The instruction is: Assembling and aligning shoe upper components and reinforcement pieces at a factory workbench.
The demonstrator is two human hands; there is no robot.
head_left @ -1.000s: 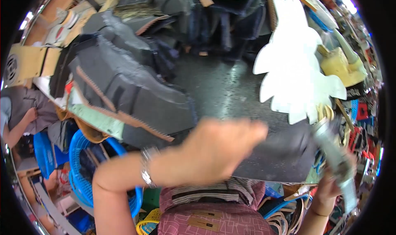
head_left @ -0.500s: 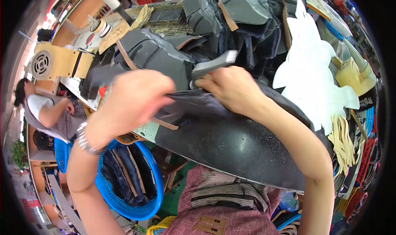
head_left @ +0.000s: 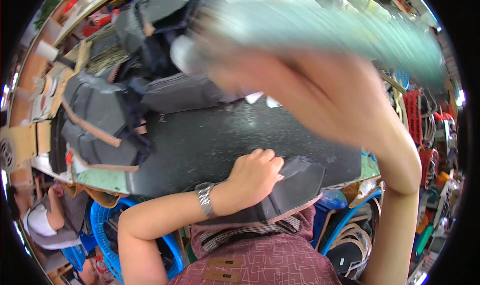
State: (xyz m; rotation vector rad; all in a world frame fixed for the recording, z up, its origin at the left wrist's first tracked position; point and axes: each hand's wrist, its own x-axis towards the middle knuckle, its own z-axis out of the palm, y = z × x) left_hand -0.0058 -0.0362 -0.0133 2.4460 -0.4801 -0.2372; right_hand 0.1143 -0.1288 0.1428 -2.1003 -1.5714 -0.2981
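Observation:
My left hand [head_left: 254, 179], a silver band on its wrist, is closed on a dark grey leather-like panel [head_left: 300, 181] with a tan zigzag edge. This panel lies at the near table edge, partly over my lap. My right hand [head_left: 325, 92] is raised over the far right of the table and smeared by motion. Along it runs a long pale green thing [head_left: 345, 32], blurred too and seemingly held; its kind I cannot make out. A small whitish round end [head_left: 183, 54] shows beside the blurred fingers.
Stacked dark grey panels [head_left: 97, 110] stand at the left of the black table mat [head_left: 200, 140], with more behind. A blue basket [head_left: 102, 235] is below left, another blue-rimmed basket [head_left: 332, 235] below right. A person in a grey apron [head_left: 55, 220] sits at far left.
The view has swung right. My left hand has come down to the near edge, on a panel. My right hand has risen, and the grey white-ended tool it held no longer shows clearly.

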